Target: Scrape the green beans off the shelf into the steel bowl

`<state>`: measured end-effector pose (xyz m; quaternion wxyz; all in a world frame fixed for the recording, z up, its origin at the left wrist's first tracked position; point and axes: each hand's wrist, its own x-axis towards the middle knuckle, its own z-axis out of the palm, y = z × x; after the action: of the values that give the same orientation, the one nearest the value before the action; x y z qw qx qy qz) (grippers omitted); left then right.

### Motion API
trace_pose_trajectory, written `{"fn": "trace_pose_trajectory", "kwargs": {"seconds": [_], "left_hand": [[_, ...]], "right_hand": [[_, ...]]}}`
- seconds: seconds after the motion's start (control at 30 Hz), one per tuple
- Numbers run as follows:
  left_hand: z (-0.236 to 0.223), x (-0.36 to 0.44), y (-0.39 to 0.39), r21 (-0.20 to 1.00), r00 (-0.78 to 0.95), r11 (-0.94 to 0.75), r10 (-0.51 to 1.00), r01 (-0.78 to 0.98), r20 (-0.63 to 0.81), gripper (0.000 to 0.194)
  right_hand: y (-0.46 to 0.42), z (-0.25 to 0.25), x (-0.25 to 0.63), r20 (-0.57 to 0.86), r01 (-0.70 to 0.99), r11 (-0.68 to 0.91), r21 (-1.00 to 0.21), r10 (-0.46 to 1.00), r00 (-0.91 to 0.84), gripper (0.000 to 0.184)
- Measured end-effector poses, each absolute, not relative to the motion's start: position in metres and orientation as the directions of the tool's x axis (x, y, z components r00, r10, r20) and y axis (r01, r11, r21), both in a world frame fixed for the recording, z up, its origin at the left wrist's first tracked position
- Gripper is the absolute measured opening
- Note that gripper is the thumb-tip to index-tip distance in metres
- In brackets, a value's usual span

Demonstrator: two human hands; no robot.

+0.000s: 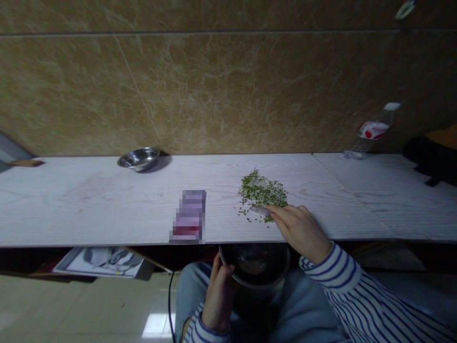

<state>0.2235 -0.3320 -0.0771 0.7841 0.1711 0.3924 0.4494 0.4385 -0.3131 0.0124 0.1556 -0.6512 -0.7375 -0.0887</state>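
Observation:
My right hand (302, 231) is closed on a flat, greyish-white piece (260, 211), too indistinct to name. Its tip rests at the near side of a loose scatter of small green grains (262, 189), which look like mung beans, on the white wood-grain table (117, 214). Below the table's front edge, my left hand (220, 290) grips the left rim of a dark-looking metal bowl (255, 262) over my lap. The bowl's mouth faces up, just under the edge near the grains. Its inside is too dark to make out clearly.
A pixelated purple rectangle (190, 214) lies left of the grains. Farther back sits a shiny steel bowl (140, 159). A clear plastic bottle (373, 131) stands at the back right, near a black item (428, 155). An open drawer (103, 262) juts out below the table at left.

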Motion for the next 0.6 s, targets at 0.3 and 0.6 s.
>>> {"fn": "trace_pose_trajectory", "kwargs": {"seconds": [0.3,0.6], "left_hand": [[-0.077,0.222,-0.331,0.62,0.276,0.523,0.847,-0.585,-0.454,0.042],[-0.076,0.22,-0.33,0.629,0.255,0.513,0.851,-0.583,-0.458,0.043]], "right_hand": [[-0.306,0.012,0.439,0.354,0.99,0.117,-0.074,0.931,-0.084,0.029],[-0.3,0.017,0.428,0.345,0.981,0.175,-0.089,0.929,-0.135,0.029]]}}
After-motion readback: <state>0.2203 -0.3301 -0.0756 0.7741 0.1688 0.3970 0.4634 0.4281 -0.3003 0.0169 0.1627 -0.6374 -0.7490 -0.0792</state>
